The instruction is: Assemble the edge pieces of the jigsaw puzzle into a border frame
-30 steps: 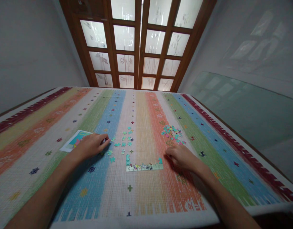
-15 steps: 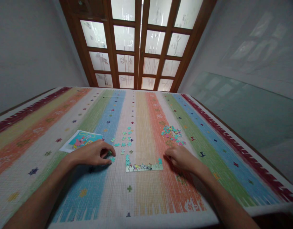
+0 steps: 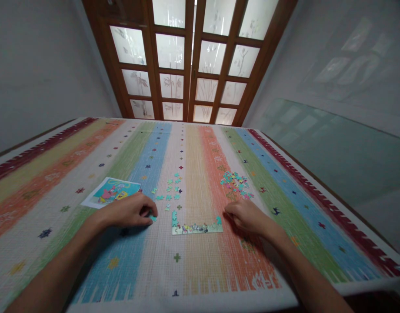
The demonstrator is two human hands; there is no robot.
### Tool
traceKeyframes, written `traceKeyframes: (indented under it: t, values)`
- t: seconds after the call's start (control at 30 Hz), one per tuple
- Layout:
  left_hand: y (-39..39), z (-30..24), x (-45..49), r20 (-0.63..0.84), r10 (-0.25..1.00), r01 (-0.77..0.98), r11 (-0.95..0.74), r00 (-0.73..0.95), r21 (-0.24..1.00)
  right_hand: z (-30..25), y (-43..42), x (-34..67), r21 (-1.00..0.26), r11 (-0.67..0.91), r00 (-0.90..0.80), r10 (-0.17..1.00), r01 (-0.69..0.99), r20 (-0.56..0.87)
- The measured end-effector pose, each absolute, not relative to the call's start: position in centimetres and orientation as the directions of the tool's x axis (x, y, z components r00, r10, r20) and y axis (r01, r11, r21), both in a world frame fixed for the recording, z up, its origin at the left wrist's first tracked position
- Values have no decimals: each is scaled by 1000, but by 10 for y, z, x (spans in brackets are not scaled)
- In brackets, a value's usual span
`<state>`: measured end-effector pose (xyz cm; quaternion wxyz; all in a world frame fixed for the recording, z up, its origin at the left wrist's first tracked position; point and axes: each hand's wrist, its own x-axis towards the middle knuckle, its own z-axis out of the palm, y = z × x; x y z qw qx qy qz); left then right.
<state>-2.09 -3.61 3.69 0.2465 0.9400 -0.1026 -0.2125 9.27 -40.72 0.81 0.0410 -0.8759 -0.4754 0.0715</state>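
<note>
Blocking a piece [image 3: 153, 217], perhaps more: left hand [image 3: 133, 209] beside picture card [image 3: 112, 191].

We look from a single head-worn camera above the near edge of the tablecloth [image 3: 200, 265], facing forward and down across it. Our left hand [image 3: 132, 210] and right hand [image 3: 245, 214] are fairly near us; the doors [image 3: 188, 87] stand farther off, straight ahead.

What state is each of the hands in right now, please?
Left hand: curled at a teal puzzle piece; grip cannot be told.
Right hand: curled closed; whether holding anything cannot be told.
</note>
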Motion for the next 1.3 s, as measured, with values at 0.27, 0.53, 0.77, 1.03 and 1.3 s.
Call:
traceKeyframes:
  t: [0.27, 0.53, 0.77, 1.03, 1.3]
  values:
    - [-38, 40, -21, -365, -303, -91, -863, 880, 498, 7, -406, 92, -127, -534, 527, 845, 836, -90]
    - [-40, 38, -22, -378, -312, -90, -860, 872, 502, 3, -404, 92, -161, -525, 513, 851, 836, -109]
    - [-45, 38, -23, -356, -325, -99, -844, 876, 527, 2, -405, 92, -176, -512, 504, 859, 841, -93]
    - [-46, 34, -23, -332, -319, -106, -843, 887, 528, 4, -404, 90, -165, -525, 511, 851, 835, -124]
    - [-53, 36, -26, -346, -322, -120, -860, 881, 495, 6, -405, 90, -189, -507, 505, 861, 841, -62]
